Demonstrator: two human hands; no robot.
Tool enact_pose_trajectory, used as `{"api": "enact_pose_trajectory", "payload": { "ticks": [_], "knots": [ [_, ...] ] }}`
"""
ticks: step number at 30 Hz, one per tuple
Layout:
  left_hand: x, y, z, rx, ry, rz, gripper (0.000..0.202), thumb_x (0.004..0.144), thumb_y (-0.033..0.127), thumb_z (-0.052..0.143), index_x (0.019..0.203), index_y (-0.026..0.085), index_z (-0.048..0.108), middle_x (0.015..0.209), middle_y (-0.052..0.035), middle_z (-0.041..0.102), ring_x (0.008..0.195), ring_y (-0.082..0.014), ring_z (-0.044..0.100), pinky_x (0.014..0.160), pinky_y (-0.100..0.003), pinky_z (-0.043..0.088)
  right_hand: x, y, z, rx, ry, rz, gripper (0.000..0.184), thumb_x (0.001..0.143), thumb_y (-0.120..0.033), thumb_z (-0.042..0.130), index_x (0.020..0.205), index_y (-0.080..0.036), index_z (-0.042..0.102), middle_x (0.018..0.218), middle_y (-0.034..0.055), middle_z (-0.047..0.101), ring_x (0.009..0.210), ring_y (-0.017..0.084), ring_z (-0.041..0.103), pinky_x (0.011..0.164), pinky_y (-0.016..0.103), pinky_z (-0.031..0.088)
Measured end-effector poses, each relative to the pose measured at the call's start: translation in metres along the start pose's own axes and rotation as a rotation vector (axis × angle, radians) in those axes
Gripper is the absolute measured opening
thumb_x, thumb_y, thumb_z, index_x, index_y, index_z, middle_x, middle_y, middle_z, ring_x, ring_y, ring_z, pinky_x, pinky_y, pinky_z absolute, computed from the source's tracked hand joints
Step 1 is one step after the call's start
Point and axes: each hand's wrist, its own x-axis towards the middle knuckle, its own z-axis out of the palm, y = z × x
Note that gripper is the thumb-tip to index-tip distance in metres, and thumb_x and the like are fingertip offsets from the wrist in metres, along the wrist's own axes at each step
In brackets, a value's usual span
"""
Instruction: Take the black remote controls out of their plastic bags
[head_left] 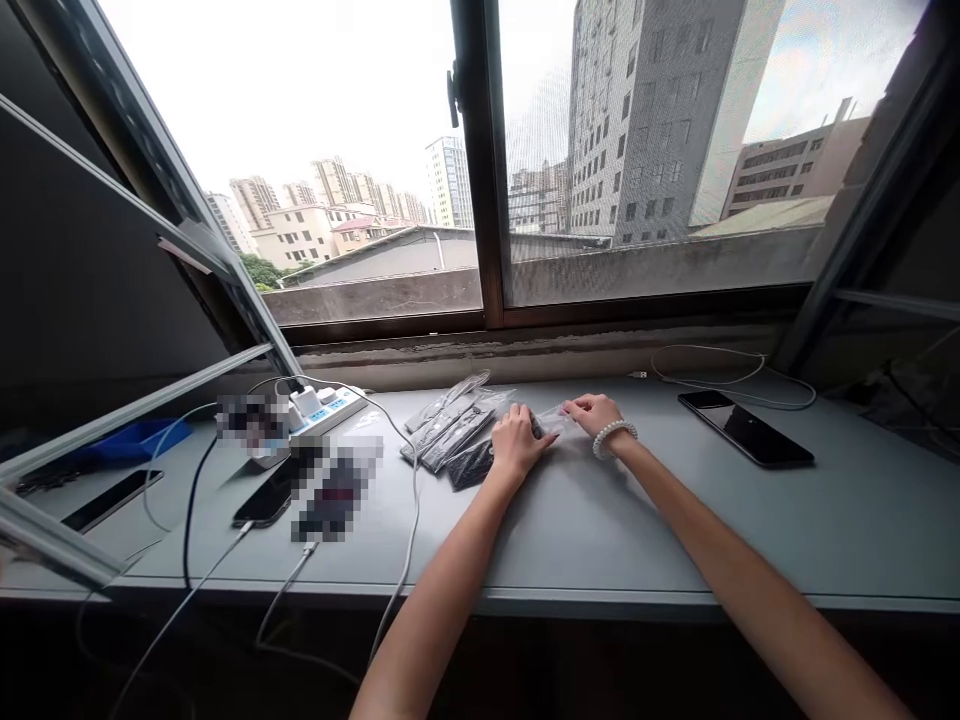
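Observation:
My left hand (516, 440) lies with curled fingers on a clear plastic bag that has something dark inside. The bag's clear end (553, 418) stretches to the right, and my right hand (595, 412), with a beaded bracelet at the wrist, pinches it between thumb and fingers. Just left of my left hand is a dark packet (471, 466), partly covered by that hand. Behind it, several flat dark items in clear bags (442, 428) lie overlapped in a pile. What exactly the bags contain is too small to make out.
A black phone (746, 428) lies on the grey desk (600, 540) at the right, near a white cable (731, 380). At the left are a power strip (330, 408), charging phones (274, 492), loose cables and a blue tray (139, 440). A window rises behind the desk.

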Motion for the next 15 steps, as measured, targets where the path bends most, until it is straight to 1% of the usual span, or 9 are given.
{"api": "enact_pose_trajectory", "payload": {
  "ticks": [4,9,12,15],
  "knots": [
    [0.003,0.002,-0.003,-0.02,0.029,0.008,0.048,0.073,0.061,0.058,0.096,0.02,0.049,0.105,-0.0055,0.055,0.087,-0.0202,0.059,0.07,-0.028,0.043,0.005,0.002,-0.003,0.085,-0.036,0.022,0.025,0.075,-0.034,0.056,0.075,-0.016,0.074,0.074,0.0066,0.068,0.07,0.017,0.059,0.062,0.025,0.043],
    [0.003,0.003,-0.006,-0.052,0.035,0.008,0.043,0.075,0.054,0.061,0.097,0.021,0.048,0.105,-0.0048,0.053,0.085,-0.0195,0.06,0.069,-0.027,0.043,0.005,0.006,-0.009,0.206,-0.138,0.046,0.028,0.076,-0.036,0.059,0.086,-0.013,0.073,0.073,0.0071,0.067,0.063,0.014,0.058,0.058,0.024,0.046],
    [0.001,0.002,-0.006,-0.07,0.032,0.011,0.042,0.075,0.054,0.06,0.098,0.02,0.048,0.104,-0.0049,0.053,0.085,-0.0201,0.061,0.069,-0.028,0.044,0.001,0.009,-0.013,0.256,-0.19,0.043,0.03,0.071,-0.033,0.066,0.091,-0.011,0.071,0.071,0.0072,0.066,0.061,0.013,0.057,0.056,0.024,0.047],
    [-0.002,0.001,-0.005,-0.079,0.022,0.016,0.043,0.075,0.054,0.06,0.098,0.019,0.049,0.104,-0.0053,0.053,0.085,-0.0209,0.061,0.07,-0.028,0.045,-0.003,0.01,-0.015,0.314,-0.221,0.084,0.031,0.064,-0.032,0.073,0.088,-0.013,0.071,0.069,0.0067,0.065,0.062,0.014,0.057,0.055,0.024,0.047]
  ]
}}
